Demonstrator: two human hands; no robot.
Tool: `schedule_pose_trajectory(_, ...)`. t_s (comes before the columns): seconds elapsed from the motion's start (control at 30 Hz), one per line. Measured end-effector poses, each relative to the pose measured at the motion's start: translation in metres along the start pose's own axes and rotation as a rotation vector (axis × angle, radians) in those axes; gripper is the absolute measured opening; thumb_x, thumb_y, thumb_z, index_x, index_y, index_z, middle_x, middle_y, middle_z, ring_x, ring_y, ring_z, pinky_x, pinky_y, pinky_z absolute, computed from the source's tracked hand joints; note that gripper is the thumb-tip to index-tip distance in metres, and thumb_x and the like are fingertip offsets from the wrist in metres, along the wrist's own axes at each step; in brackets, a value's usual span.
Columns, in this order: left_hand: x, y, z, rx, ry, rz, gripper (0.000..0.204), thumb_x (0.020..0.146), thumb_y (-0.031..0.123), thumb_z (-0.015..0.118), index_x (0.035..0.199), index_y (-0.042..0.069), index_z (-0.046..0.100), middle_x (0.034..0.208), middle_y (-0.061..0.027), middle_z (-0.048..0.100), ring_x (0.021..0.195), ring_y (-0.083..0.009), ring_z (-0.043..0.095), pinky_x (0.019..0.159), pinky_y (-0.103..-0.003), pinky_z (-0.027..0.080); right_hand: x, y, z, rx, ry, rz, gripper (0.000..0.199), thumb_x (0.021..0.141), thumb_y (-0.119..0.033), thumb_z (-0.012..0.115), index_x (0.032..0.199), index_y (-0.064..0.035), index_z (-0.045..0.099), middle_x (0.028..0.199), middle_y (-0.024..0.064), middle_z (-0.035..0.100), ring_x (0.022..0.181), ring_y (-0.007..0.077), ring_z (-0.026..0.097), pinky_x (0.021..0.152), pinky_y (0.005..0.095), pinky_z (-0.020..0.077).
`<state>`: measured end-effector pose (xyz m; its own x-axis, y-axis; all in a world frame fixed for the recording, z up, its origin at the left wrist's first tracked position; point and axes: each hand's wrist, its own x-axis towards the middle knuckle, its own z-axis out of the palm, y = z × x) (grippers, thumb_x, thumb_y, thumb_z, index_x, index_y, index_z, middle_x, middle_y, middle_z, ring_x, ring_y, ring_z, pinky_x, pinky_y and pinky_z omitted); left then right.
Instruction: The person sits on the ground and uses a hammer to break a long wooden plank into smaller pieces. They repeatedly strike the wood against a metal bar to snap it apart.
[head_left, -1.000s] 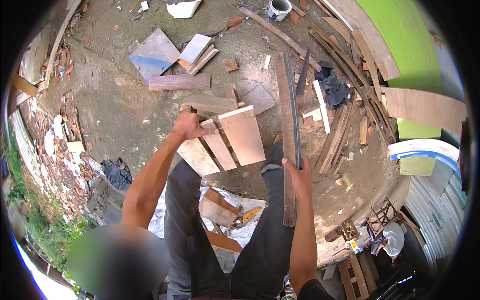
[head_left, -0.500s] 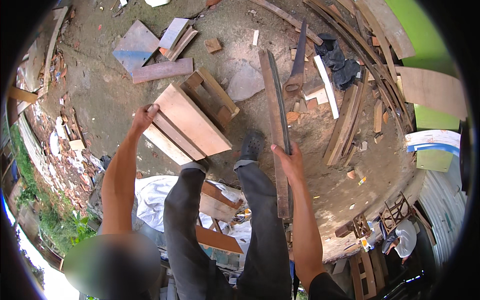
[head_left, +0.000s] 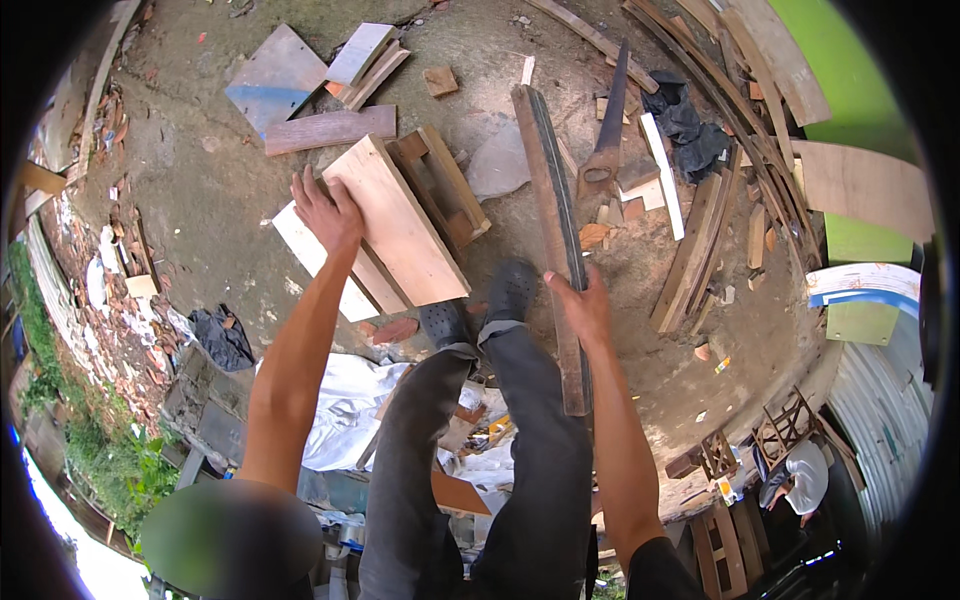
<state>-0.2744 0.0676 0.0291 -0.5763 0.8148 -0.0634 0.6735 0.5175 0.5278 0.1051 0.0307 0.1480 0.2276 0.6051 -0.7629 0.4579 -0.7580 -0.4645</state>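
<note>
My left hand [head_left: 333, 215] lies on a wooden piece built of pale boards [head_left: 402, 225], fingers stretched out near its upper left end. A darker open wooden frame [head_left: 440, 185] stands against the far right side of these boards; whether the two are joined I cannot tell. My right hand [head_left: 583, 308] is closed around a long, narrow length of timber [head_left: 548, 190], brown with a dark edge, held roughly lengthwise in front of my right leg. Beyond it a handsaw [head_left: 607, 135] with a wooden handle rests on the ground among offcuts.
A square board [head_left: 277, 82], a reddish plank [head_left: 330, 131] and a small wood block [head_left: 440, 81] lie at the far left. Long timbers [head_left: 695, 255], a white strip [head_left: 663, 175] and black plastic [head_left: 695, 135] are to the right. Another person [head_left: 803, 480] sits at lower right.
My left hand has shifted from gripping the boards' outer edge to lying over their top, fingers extended. My left leg has moved right. The right hand keeps its hold on the timber.
</note>
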Motion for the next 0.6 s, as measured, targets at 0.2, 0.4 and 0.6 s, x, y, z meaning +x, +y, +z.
schedule_pose_trajectory(0.2, -0.005, 0.014, 0.004, 0.142, 0.004, 0.000, 0.074, 0.094, 0.056, 0.049, 0.139, -0.003, 0.045, 0.158, -0.0218, 0.017, 0.148, -0.0388, 0.008, 0.118, -0.054, 0.008, 0.087, -0.031, 0.010, -0.230, 0.087, -0.106, 0.064, 0.076, -0.043, 0.076, 0.116, 0.0024, 0.057, 0.101, 0.0181, 0.067, 0.095, 0.0305, 0.064, 0.085, 0.0386, 0.0480)
schedule_pose_trajectory(0.4, 0.000, 0.017, 0.010, 0.196, -0.045, -0.020, 0.079, 0.092, 0.061, 0.047, 0.137, -0.004, 0.047, 0.158, -0.0216, 0.018, 0.148, -0.0396, 0.009, 0.118, -0.054, 0.007, 0.185, -0.031, 0.025, -0.572, 0.205, -0.232, 0.069, 0.077, -0.042, 0.073, 0.123, 0.0030, 0.050, 0.115, 0.0269, 0.061, 0.111, 0.0421, 0.059, 0.093, 0.0482, 0.0471)
schedule_pose_trajectory(0.6, 0.041, 0.053, 0.020, 0.309, -0.145, -0.061, 0.093, 0.088, 0.075, 0.039, 0.142, 0.000, 0.045, 0.158, -0.0241, 0.020, 0.148, -0.0400, 0.010, 0.117, -0.057, 0.006, 0.265, -0.029, 0.033, -0.825, 0.119, -0.323, 0.054, 0.082, -0.027, 0.067, 0.124, 0.0026, 0.050, 0.125, 0.0262, 0.057, 0.114, 0.0423, 0.058, 0.094, 0.0485, 0.0487)
